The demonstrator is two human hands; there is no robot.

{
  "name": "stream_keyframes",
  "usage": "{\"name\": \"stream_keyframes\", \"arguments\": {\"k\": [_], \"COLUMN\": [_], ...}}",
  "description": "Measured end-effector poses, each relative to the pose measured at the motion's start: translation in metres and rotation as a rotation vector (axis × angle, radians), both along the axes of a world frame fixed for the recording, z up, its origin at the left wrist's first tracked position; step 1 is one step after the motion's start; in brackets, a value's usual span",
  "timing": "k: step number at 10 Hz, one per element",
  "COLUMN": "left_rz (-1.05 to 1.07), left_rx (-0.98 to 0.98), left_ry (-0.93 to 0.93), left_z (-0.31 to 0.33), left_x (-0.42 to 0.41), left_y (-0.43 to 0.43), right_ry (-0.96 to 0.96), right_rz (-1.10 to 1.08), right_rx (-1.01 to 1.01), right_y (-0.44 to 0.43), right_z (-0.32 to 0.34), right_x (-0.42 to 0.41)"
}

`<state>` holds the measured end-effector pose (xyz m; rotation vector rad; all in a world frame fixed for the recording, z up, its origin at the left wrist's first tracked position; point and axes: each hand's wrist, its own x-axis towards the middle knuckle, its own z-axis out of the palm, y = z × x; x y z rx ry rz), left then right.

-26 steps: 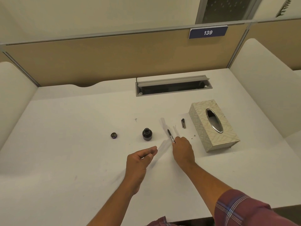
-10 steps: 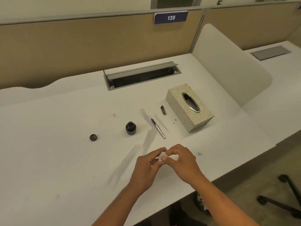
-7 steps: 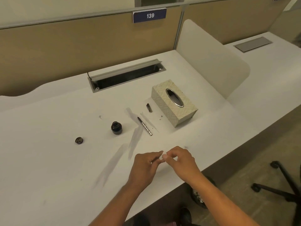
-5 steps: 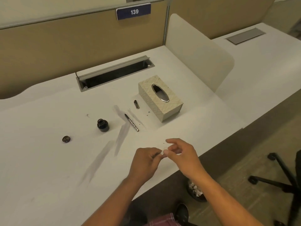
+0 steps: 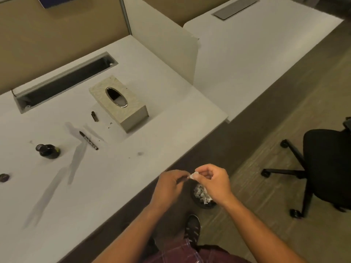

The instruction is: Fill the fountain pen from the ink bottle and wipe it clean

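The fountain pen (image 5: 88, 140) lies uncapped on the white desk (image 5: 117, 168), nib pointing away from me. Its dark cap (image 5: 94, 116) rests near the tissue box (image 5: 118, 105). The open ink bottle (image 5: 47, 151) stands left of the pen, and its lid (image 5: 3, 177) lies at the far left edge. My left hand (image 5: 169, 185) and right hand (image 5: 213, 179) meet beyond the desk's front edge, both pinching a small crumpled white tissue (image 5: 193, 176). They hover above a black waste bin (image 5: 203, 195) on the floor.
The bin holds several crumpled tissues. A black office chair (image 5: 322, 168) stands on the floor at right. A cable tray slot (image 5: 64, 80) runs along the back of the desk, and a white divider panel (image 5: 167, 44) separates the neighbouring desk. My shoe (image 5: 191, 228) is near the bin.
My view has swung right and down. Both hands moved with the crumpled tissue from over the desk to past its front edge, above the waste bin. The pen stays on the desk.
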<state>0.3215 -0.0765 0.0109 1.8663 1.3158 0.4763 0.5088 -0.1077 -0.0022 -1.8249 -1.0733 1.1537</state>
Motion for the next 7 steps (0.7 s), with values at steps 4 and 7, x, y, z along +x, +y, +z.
{"name": "stream_keyframes", "arguments": {"k": [4, 7], "left_rz": [-0.28, -0.379], "left_rx": [-0.025, -0.062], "left_ry": [0.373, 0.548], "left_z": [-0.081, -0.124], "left_x": [0.098, 0.116], "left_y": [0.004, -0.001], "right_ry": [-0.254, -0.392], "right_rz": [-0.317, -0.316], "right_rx": [-0.058, -0.145], "right_y": [-0.033, -0.043], "right_z": [-0.082, -0.133], "right_x": [0.094, 0.106]}}
